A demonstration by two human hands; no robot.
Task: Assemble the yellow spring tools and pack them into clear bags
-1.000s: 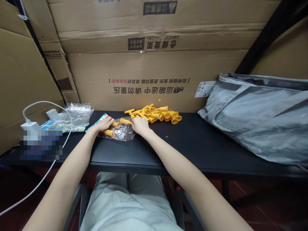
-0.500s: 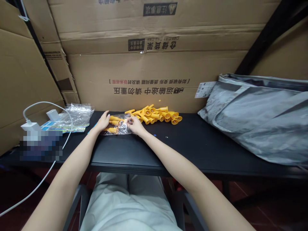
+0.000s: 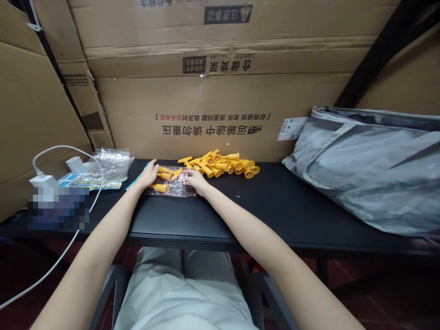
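Note:
A clear plastic bag (image 3: 178, 189) lies on the black table between my two hands, with several yellow plastic pieces (image 3: 160, 188) inside it, each with a flared, cup-like end. At its left end, by a blue edge, my left hand (image 3: 148, 175) grips the bag, its fingertips partly hidden from view. My right hand (image 3: 195, 180) has its fingers curled on the bag's right end. Just behind that hand, a loose heap of similar yellow pieces (image 3: 237, 165) rests against the cardboard.
Flat clear bags with coloured cards (image 3: 113, 167) lie at the left, near a white charger (image 3: 44, 182) and its cable (image 3: 102, 172). A large grey fabric bag (image 3: 364, 169) takes up the table's right side. Cardboard (image 3: 206, 96) walls the back.
My right hand has shifted slightly right and down along the bag. A curved yellow piece inside now shows more plainly. My left hand has hardly moved.

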